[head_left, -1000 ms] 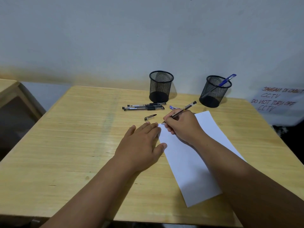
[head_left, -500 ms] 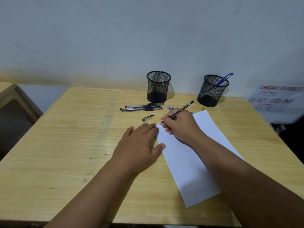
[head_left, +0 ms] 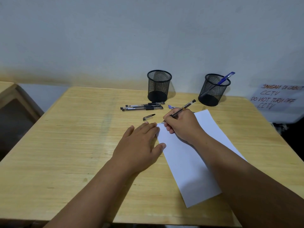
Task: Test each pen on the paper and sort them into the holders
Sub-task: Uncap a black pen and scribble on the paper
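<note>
My right hand [head_left: 181, 125] grips a black pen [head_left: 184, 107], its tip touching the top left corner of the white paper [head_left: 189, 162], where small marks show. My left hand [head_left: 139, 145] lies flat, fingers apart, pressing the paper's left edge. A loose black pen cap [head_left: 148, 117] lies just beyond my left fingers. A bundle of black pens [head_left: 142, 107] rests in front of the left mesh holder [head_left: 159, 85], which looks empty. The right mesh holder [head_left: 213, 89] holds a blue pen [head_left: 226, 77]. A blue pen [head_left: 171, 106] peeks out behind my right hand.
The wooden table [head_left: 74, 145] stands against a pale wall. A handwritten CCTV notice [head_left: 276, 97] hangs at the right. Another wooden table [head_left: 9, 92] stands to the left across a gap.
My right hand has made small writing strokes at the paper's corner, and faint marks now show there. My left hand has stayed in place.
</note>
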